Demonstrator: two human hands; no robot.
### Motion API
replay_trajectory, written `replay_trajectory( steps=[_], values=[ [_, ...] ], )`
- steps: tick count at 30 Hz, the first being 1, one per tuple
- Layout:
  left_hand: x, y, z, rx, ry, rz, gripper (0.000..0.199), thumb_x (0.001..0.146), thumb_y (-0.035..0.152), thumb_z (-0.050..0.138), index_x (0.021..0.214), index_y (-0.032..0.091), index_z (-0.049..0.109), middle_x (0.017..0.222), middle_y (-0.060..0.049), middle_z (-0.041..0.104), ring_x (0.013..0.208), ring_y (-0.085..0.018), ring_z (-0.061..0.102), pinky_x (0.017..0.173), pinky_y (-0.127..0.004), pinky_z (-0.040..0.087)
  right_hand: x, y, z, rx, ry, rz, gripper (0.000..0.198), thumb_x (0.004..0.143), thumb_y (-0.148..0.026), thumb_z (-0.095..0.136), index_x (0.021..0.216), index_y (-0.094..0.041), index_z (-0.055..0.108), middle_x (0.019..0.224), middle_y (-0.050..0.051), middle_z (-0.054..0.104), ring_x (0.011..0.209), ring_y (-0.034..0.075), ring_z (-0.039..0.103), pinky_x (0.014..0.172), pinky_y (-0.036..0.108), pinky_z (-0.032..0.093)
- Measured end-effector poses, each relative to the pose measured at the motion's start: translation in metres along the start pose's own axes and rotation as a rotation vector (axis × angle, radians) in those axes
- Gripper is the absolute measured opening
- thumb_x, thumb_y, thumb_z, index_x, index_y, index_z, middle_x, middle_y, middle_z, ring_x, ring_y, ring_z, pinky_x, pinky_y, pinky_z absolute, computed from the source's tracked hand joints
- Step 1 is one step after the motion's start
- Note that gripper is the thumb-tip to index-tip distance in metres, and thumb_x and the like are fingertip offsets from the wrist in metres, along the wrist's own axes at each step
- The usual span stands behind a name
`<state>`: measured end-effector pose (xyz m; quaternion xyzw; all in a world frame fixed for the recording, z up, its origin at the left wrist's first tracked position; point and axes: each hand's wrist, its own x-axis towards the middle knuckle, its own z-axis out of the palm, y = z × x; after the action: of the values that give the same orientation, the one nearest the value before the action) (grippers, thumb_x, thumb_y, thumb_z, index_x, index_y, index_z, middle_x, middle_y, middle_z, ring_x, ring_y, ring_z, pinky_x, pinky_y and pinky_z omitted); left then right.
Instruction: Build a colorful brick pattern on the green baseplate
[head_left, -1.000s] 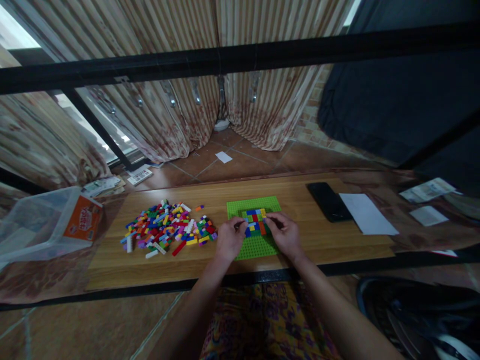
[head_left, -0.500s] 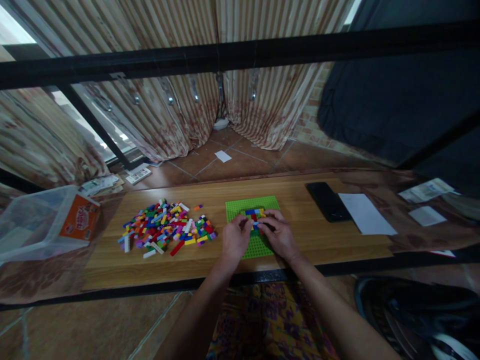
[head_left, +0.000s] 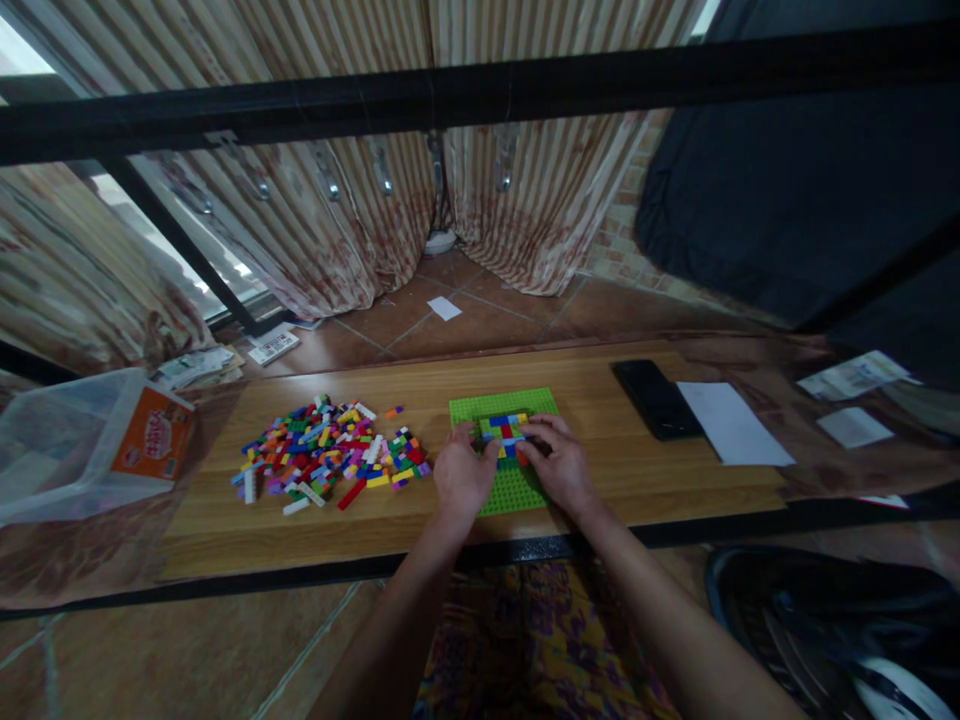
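On the green studded baseplate (head_left: pixel 517 492) sits a flat build of toy bricks (head_left: pixel 505 435) in blue, yellow, red and white. My left hand (head_left: pixel 463 470) curls round its left side, with the thumb at the near left corner and the fingers at the far left. From the right, my right hand (head_left: pixel 561 460) grips the other side, thumb near the lower right corner and fingers along the upper right edge. Both hands touch the bricks, and their palms cover parts of the baseplate. Left of the baseplate lies a heap of loose coloured bricks (head_left: pixel 315 450).
A clear plastic box (head_left: pixel 60 440) with an orange label stands at the left. Right of the baseplate lie a black phone (head_left: pixel 657 400) and a white sheet of paper (head_left: pixel 731 424) on the wooden board (head_left: pixel 315 550). A dark metal bar (head_left: pixel 480 95) crosses beyond the board.
My hands have moved slightly apart, the left one a little to the left, so more of the brick build shows between them. The view has shifted slightly.
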<state>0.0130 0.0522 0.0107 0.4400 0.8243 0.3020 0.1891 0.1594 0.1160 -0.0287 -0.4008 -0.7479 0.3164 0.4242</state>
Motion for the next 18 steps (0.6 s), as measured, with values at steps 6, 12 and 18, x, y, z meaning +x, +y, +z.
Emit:
replay_trajectory(
  steps=[6, 12, 18],
  values=[
    [0.0025, 0.0071, 0.001, 0.032, -0.025, -0.072, 0.047, 0.078, 0.04, 0.063, 0.117, 0.014, 0.057, 0.099, -0.012, 0.072, 0.095, -0.027, 0.067, 0.078, -0.033, 0.048, 0.0019, -0.001, -0.0034, 0.029, 0.003, 0.024, 0.022, 0.082, -0.039, 0.063, 0.096, -0.024, 0.069, 0.107, 0.007, 0.059, 0.085, 0.017, 0.062, 0.076, 0.033, 0.053],
    [0.0047, 0.009, 0.0007, 0.035, -0.042, -0.105, 0.047, 0.077, 0.041, 0.063, 0.116, 0.016, 0.059, 0.094, -0.011, 0.073, 0.09, -0.026, 0.069, 0.073, -0.032, 0.048, 0.0063, 0.0022, -0.0012, -0.005, 0.031, 0.087, 0.027, 0.083, -0.043, 0.058, 0.097, -0.022, 0.068, 0.092, 0.006, 0.062, 0.074, 0.016, 0.058, 0.069, 0.032, 0.05],
    [0.0073, 0.0112, -0.0017, 0.021, -0.051, -0.131, 0.046, 0.075, 0.04, 0.066, 0.114, 0.016, 0.061, 0.094, -0.011, 0.073, 0.09, -0.025, 0.068, 0.07, -0.03, 0.047, 0.0093, 0.0061, 0.0033, 0.042, 0.054, 0.174, 0.028, 0.077, -0.043, 0.064, 0.092, -0.02, 0.069, 0.083, 0.004, 0.062, 0.064, 0.015, 0.055, 0.064, 0.03, 0.048]
  ],
)
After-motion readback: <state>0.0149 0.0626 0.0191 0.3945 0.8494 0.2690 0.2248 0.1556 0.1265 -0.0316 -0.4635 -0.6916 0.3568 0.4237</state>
